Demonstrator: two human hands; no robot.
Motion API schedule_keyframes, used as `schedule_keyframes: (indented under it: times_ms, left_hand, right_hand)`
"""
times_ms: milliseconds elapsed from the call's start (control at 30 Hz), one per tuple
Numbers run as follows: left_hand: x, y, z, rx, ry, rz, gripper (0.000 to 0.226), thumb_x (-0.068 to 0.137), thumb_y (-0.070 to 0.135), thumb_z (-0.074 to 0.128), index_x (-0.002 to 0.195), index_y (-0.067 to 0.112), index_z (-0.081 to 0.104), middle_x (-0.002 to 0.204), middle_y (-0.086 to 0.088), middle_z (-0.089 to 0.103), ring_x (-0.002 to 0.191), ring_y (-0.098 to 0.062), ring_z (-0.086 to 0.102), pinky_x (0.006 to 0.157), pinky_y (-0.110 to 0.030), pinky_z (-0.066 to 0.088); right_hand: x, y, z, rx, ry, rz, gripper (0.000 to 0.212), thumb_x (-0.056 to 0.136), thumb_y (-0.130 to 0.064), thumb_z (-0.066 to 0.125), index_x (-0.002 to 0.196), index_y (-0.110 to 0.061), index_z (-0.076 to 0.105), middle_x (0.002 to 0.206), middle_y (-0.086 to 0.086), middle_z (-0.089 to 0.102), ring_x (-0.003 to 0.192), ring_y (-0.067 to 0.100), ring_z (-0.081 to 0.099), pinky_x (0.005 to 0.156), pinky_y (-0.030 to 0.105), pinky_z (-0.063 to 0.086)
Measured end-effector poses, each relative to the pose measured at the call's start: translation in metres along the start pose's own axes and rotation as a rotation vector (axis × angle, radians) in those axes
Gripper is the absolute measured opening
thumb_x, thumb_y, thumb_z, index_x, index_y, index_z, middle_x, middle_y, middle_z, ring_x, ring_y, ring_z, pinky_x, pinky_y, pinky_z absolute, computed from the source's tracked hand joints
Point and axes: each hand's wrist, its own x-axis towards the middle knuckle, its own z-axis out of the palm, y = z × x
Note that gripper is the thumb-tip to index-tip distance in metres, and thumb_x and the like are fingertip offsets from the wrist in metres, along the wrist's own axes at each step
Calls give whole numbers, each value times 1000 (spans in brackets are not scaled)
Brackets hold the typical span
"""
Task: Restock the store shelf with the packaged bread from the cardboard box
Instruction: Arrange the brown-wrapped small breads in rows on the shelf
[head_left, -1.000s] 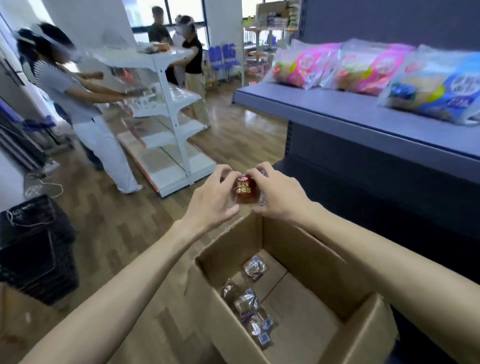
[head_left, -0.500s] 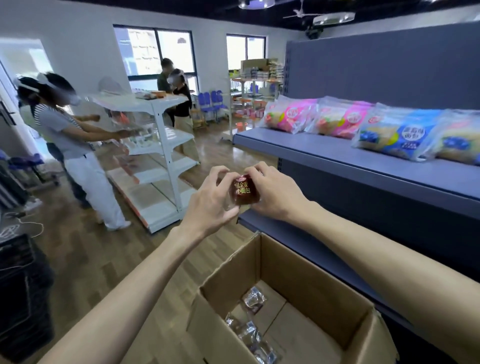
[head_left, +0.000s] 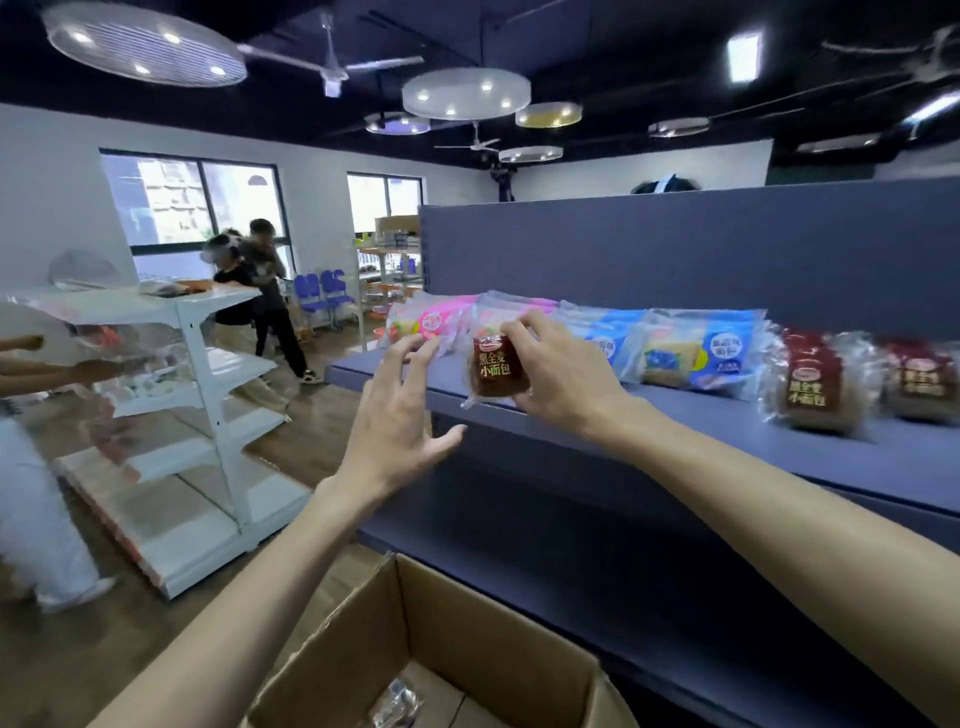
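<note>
Right hand (head_left: 558, 379) grips one small dark bread packet (head_left: 494, 370), thumb and fingers curled round its right edge, label facing the camera. Packet sits just above the front lip of the grey-blue shelf (head_left: 691, 434), at 12 o'clock from the cardboard box (head_left: 457, 670); whether it touches the lip cannot be determined

Left hand (head_left: 397, 423) is at 9 o'clock from the packet, just beside it and not touching, fingers spread wide and holding nothing

Shelf stock, left to right along the board: pink bread bags (head_left: 434, 325) at 10 o'clock from the held packet, blue bread bags (head_left: 691, 353) at 3 o'clock, dark bread packets (head_left: 815, 387) further along at 3 o'clock, standing upright

Cardboard box is at 6 o'clock, flaps open; clear-wrapped packets (head_left: 397, 704) lie on its floor

White shelving unit (head_left: 205, 415) stands at 9 o'clock, with people beside and behind it
</note>
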Motion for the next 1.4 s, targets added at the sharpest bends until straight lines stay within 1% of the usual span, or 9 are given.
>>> schedule_keyframes:
  times_ms: [200,333,533,700,833,967,1067,1167,1400]
  left_hand:
    - [39,100,62,-156,-24,144,83,69,33,78,141,19,41,147,-7,34,137,-26,35,103,-45,45]
    - [60,172,101,-279,-48,203,81,68,41,70,141,21,41,146,-6,36,134,-28,40,100,-47,46]
    - [83,271,142,-391,-47,300,79,67,40,73,138,22,44,139,-6,41,124,-28,47,98,-45,46]
    - [94,328,167,-470,-66,278,80,66,43,75,137,20,47,137,-2,41,124,-21,45,99,-35,43]
    - [101,353,185,-507,-88,255,78,67,47,70,136,17,48,133,-3,44,125,-22,44,105,-37,40]
    - [99,365,198,-488,-51,335,62,70,37,70,126,16,55,123,-2,52,113,-22,52,93,-38,48]
    - [102,366,201,-498,-49,344,51,73,33,70,120,17,57,115,1,57,103,-20,54,86,-33,48]
    - [101,365,202,-483,-92,342,47,75,33,69,118,17,57,107,3,59,96,-19,53,82,-30,45]
    - [103,362,208,-428,-121,331,44,75,39,66,114,21,54,97,7,57,87,-18,50,79,-32,43]
  right_hand:
    - [-61,109,-53,-148,-53,190,57,78,-25,72,128,-13,47,126,7,45,104,28,54,69,42,54]
    - [-108,168,-86,-242,-78,293,59,79,-25,71,131,-14,45,128,6,44,107,28,52,67,37,46]
    - [-170,231,-129,-340,-113,412,63,79,-26,72,134,-16,42,131,5,41,111,25,50,69,36,46]
    - [-210,272,-151,-375,-132,490,65,79,-24,73,133,-16,39,127,5,43,106,26,51,65,35,44]
    - [-233,295,-151,-393,-158,581,64,80,-22,74,130,-15,35,118,5,45,100,25,54,61,33,39]
    - [-242,311,-139,-392,-197,637,62,81,-24,74,126,-13,33,114,5,45,80,25,48,59,32,37]
    - [-235,320,-131,-380,-210,641,58,82,-22,73,124,-13,34,115,5,45,84,30,57,60,33,37]
    - [-227,326,-116,-342,-220,659,56,82,-19,73,122,-13,35,115,6,44,72,29,47,60,33,38]
    - [-214,334,-86,-152,-174,655,48,77,-1,70,110,-11,37,112,8,41,86,38,58,62,36,37]
